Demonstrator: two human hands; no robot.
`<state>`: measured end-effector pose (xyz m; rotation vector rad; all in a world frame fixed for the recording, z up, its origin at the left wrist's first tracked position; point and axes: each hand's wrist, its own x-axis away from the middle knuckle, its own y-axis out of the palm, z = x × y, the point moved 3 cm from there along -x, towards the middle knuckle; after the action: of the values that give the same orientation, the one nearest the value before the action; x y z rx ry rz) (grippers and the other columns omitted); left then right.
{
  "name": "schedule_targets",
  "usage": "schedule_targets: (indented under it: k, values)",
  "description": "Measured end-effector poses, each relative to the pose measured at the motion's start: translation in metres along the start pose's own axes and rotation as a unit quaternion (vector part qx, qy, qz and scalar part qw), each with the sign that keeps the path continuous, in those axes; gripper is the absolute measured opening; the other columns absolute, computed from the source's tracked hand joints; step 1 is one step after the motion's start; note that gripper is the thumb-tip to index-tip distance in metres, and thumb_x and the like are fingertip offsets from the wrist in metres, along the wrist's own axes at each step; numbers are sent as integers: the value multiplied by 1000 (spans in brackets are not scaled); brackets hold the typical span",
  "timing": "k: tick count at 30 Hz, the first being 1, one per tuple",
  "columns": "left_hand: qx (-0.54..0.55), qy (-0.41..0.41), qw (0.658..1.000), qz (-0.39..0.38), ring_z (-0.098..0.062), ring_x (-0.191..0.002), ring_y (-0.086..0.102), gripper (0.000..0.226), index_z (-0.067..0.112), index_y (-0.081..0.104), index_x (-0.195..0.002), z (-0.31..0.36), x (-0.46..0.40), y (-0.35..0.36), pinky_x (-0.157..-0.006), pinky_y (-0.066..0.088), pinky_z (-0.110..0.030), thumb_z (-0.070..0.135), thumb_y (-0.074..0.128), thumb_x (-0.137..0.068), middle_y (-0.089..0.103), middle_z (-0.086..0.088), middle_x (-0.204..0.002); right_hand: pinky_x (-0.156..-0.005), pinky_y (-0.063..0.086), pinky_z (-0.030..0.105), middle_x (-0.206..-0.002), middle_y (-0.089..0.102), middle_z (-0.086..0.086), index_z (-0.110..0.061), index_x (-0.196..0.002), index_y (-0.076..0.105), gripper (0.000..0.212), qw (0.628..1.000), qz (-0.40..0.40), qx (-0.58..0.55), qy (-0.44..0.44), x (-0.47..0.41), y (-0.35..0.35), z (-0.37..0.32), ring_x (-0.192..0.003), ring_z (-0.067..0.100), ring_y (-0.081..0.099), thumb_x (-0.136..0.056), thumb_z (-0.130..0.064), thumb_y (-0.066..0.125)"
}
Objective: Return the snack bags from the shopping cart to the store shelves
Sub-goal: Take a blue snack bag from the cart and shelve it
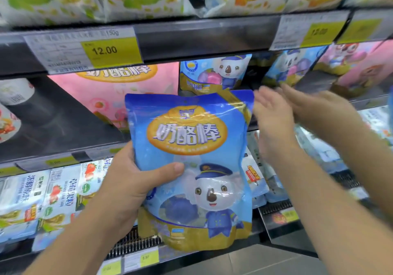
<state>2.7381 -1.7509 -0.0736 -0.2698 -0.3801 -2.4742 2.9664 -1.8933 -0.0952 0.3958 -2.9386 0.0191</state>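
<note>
— Three tiers of store shelves (191,34) across the whole view, packed with pouches. Whereabouts of the blue snack bag (191,142)?

— Dead centre, upright, held out in front of the middle tier, not yet on it. No cart in sight.

— Held how?

— Left hand (131,181) at eight o'clock of the bag, thumb laid across the printed front, fingers hidden behind: a pinch on the lower left side. Right hand (274,117) at two o'clock, fingers straight and spread, blurred, holding nothing, just beside the top right corner. Cannot tell whether touching.

— Beyond that?

— Another hand (319,106) at three o'clock, flat too, reaching in from the right edge. Cannot tell whose.

— Handling?

— Probably light and soft-walled. Glossy film, so likely slippery and floppy towards the top. Best taken by the side seams or the flat top seal, not squeezed over the clear window low down.

— Destination?

— Likely beside the matching koala bags (214,72) at twelve o'clock, right of the pink bag (119,91). Smallest of all: yellow price tag (110,50) at ten o'clock, marked 12.00.
</note>
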Motion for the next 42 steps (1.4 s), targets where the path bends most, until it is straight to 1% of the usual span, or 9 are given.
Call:
schedule_targets:
  k: [2, 5, 9, 15, 20, 26, 32, 39, 42]
  values:
    - [-17, 23, 1000, 11, -25, -84, 77, 59, 14, 69, -104, 2, -9, 18, -64, 61, -32, -6, 87, -51, 79, -9, -98, -101, 50, 47, -117, 72, 9, -11, -123, 65, 39, 989, -106, -64, 81, 63, -23, 7, -110, 25, 67, -93, -37, 62]
    - [-63, 68, 995, 30, -21, -88, 76, 55, 15, 68, -107, 8, -32, 47, -71, 62, -34, 3, 88, -57, 79, -5, -100, -69, 56, 35, -89, 75, 14, -10, -111, 67, 64, 958, -268, 23, 100, 109, -37, 8, -76, 23, 71, -70, -59, 74]
    - [-83, 115, 989, 46, -18, -88, 76, 48, 9, 68, -108, 26, -67, 79, -76, 63, -35, -6, 86, -66, 78, -8, -101, -57, 56, 28, -90, 77, 9, -8, -106, 66, 63, 979, -189, 70, 25, 70, -33, -9, -75, 18, 72, -48, 1, 89]
    - [-118, 125, 980, 101, -22, -93, 74, 39, 23, 64, -89, 43, -109, 107, -88, 59, -47, 12, 83, -57, 77, -3, -99, -72, 60, 44, -104, 73, 20, -5, -104, 65, 57, 984, -92, 127, -77, 7, -11, -28, -87, 30, 73, -51, 8, 83]
    - [-159, 95, 966, 181, -21, -95, 70, 48, 21, 60, -102, 43, -126, 119, -87, 59, -39, 17, 85, -62, 73, 0, -103, -45, 46, 8, -79, 61, -5, -3, -94, 52, 44, 994, -43, 73, -71, -30, 12, -30, -49, -13, 60, -68, 29, 66]
    - [-193, 7, 952, 238, -21, -96, 59, 65, 13, 44, -114, 13, -128, 108, -75, 49, -29, 23, 87, -67, 58, -3, -116, -72, 57, 21, -102, 65, 15, 6, -113, 54, 59, 987, -39, 120, -100, -52, 20, -5, -89, 16, 65, -60, 29, 66]
    - [-205, -22, 951, 232, -28, -110, 59, 64, 11, 41, -123, -2, -131, 105, -87, 54, -35, 12, 78, -72, 55, -9, -125, -89, 59, 44, -108, 68, 15, -3, -116, 57, 57, 975, 17, 201, -90, -61, 13, 6, -102, 27, 66, -61, 7, 62]
    - [-200, -25, 957, 210, -29, -118, 56, 70, 12, 39, -131, -4, -120, 105, -97, 54, -44, 9, 75, -72, 54, -8, -131, -73, 50, 11, -105, 61, 7, -3, -121, 51, 56, 976, 44, 196, -79, -42, 13, 2, -99, 19, 58, -71, 21, 47]
    - [-195, -33, 961, 192, -30, -115, 58, 72, 13, 38, -130, -1, -108, 105, -95, 55, -45, 6, 72, -66, 55, -7, -129, -84, 49, 20, -115, 60, 5, -5, -125, 49, 55, 975, 64, 206, -58, -34, 11, 5, -108, 18, 57, -74, 17, 47]
